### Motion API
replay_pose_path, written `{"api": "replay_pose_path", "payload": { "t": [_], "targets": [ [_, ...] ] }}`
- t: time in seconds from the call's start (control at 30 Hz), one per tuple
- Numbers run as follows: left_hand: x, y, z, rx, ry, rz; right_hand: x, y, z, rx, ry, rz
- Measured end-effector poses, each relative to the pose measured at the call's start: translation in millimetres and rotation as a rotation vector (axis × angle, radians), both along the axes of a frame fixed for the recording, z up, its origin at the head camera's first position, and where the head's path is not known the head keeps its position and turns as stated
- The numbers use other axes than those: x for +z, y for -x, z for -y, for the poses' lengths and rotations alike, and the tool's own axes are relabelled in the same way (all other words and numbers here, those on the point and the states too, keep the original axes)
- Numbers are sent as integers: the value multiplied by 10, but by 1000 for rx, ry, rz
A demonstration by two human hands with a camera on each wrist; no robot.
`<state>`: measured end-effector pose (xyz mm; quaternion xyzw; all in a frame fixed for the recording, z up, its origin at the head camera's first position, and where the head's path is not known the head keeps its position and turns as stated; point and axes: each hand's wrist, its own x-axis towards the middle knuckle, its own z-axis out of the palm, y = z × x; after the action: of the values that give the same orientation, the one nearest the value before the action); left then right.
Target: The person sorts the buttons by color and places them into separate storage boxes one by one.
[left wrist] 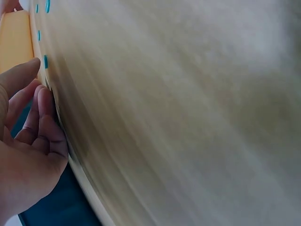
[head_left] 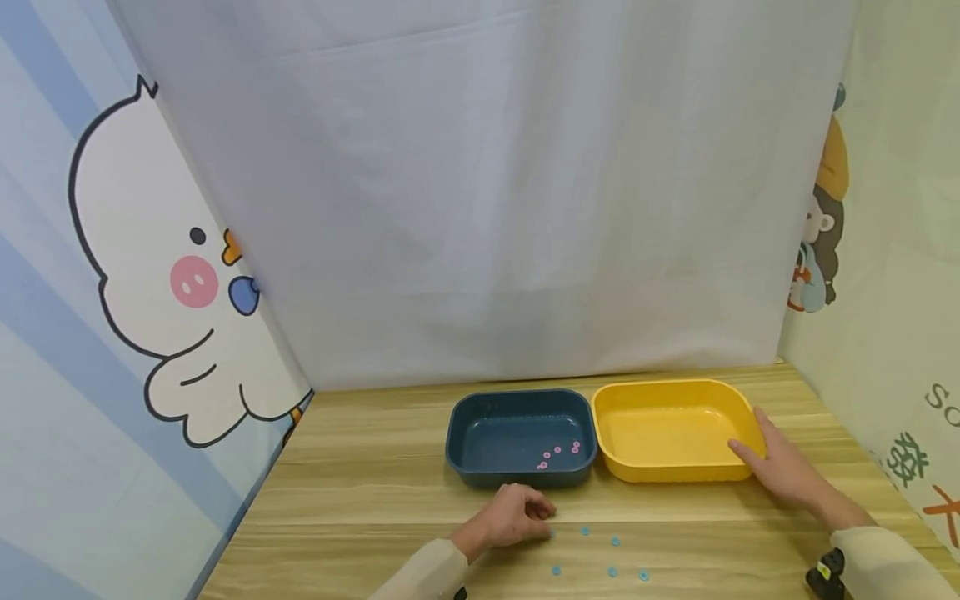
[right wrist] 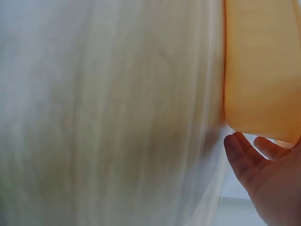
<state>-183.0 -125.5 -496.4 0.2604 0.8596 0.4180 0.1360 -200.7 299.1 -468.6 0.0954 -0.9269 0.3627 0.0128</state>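
My left hand (head_left: pixel 513 515) is low over the table in front of the dark blue tray (head_left: pixel 517 481), fingers loosely bent. Its thumb and fingertips are apart in the left wrist view, with a small blue ring-shaped piece (left wrist: pixel 45 61) right by the thumb tip. More blue ring-shaped pieces (head_left: pixel 612 572) lie scattered to its right. At the right end of the yellow tray (head_left: pixel 675 473), my right hand (head_left: pixel 787 468) holds the rim, thumb over the edge and fingers along the outer wall. Several small pink rings (head_left: pixel 557 449) lie inside the dark blue tray, toward its right front.
Both trays stand side by side near the back of the wooden table (head_left: pixel 345 500). A pale curtain (head_left: pixel 480 208) hangs behind them. Printed cloth panels (head_left: pixel 150 275) close off the left and right sides.
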Motion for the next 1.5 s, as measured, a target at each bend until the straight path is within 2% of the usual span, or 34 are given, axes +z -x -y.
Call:
{"api": "replay_pose_path", "payload": {
  "t": [0.27, 0.47, 0.67, 0.9, 1.0, 1.13, 1.5],
  "targets": [
    [-30, -12, -82, -18, 56, -90, -15, -3, -41, 25, -9, 7],
    [-23, -7, -77, -3, 70, -102, -7, 6, -36, 39, -18, 11],
    [-6, -8, -45, -19, 114, -100, -18, 32, -41, 30, -32, 27],
    [13, 2, -61, -4, 138, -46, -13, 29, -38, 19, -39, 31],
    [18, 16, -64, -21, 149, -22, -7, 15, -27, 19, -36, 34],
    [45, 41, -71, -56, 174, -25, -11, 9, -25, 23, -31, 29],
    [73, 22, -100, -102, 309, -159, -15, 13, -36, 32, -28, 21]
  ]
}}
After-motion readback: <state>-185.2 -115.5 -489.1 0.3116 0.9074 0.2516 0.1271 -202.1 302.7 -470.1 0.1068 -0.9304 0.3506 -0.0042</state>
